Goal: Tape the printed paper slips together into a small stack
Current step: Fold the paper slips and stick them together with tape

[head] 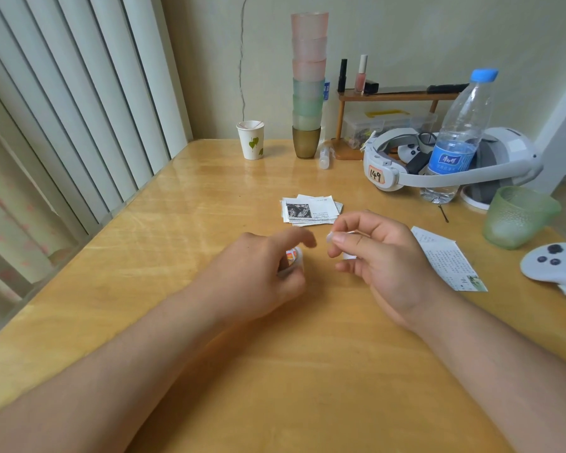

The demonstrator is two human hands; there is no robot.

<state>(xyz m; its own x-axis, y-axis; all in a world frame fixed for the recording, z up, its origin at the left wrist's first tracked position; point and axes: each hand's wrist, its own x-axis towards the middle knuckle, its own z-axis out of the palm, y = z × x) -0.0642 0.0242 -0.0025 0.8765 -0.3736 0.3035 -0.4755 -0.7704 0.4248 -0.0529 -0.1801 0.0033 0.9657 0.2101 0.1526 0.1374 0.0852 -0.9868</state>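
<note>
Slips (311,210): sitting stacked on the table (183,223)
Left hand (262,276): gripping tape roll (293,258)
Right hand (379,256): pinching tape piece (331,237)

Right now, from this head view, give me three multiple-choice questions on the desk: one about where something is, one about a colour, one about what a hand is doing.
1. Where does the stack of paper slips lie?
A. on the table beyond both hands
B. inside the paper cup
C. under the water bottle

2. What colour is the cap of the water bottle?
A. red
B. blue
C. black

3. What is the left hand doing?
A. lying flat and open on the table
B. lifting the green cup
C. holding a small tape roll

Answers:
1 A, the slips sit on the bare table past the fingertips.
2 B, the cap on top is plainly blue.
3 C, its fingers curl round the roll, while the right hand pinches a small clear piece, seemingly tape.
</note>
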